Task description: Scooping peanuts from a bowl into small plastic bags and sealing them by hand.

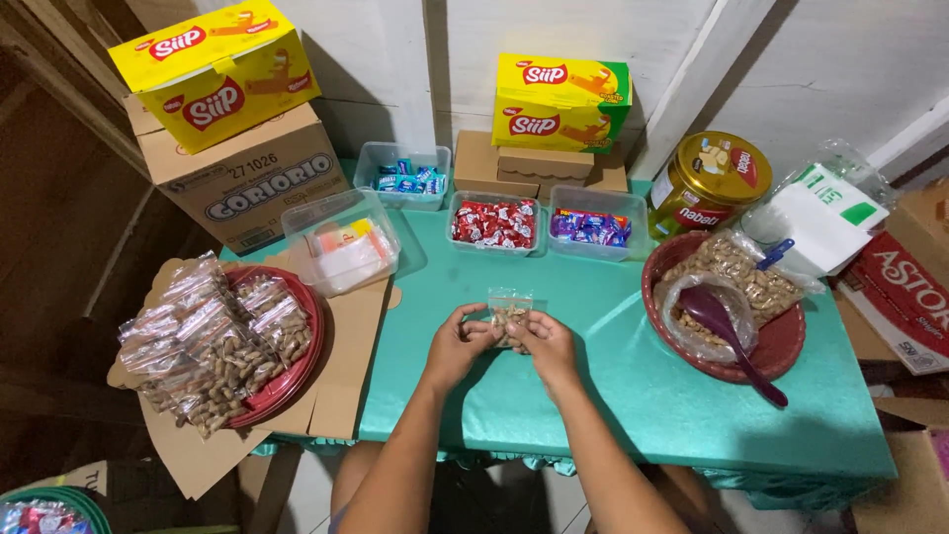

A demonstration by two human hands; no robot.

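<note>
Both hands meet over the middle of the green table [633,396], each pinching a side of one small clear bag [510,309] of peanuts. The left hand [457,346] has its fingers closed on the bag's left edge and the right hand [547,344] on its right edge; the bag stands upright between them, seemingly just above the cloth, though the view does not settle whether it touches.

To the left, a red tray [297,381] is heaped with filled peanut bags [213,341]. To the right, a red basket [781,341] holds loose peanuts in plastic, with a purple scoop [727,326] lying across it. Behind the hands stand three clear tubs of wrapped sweets [494,223].
</note>
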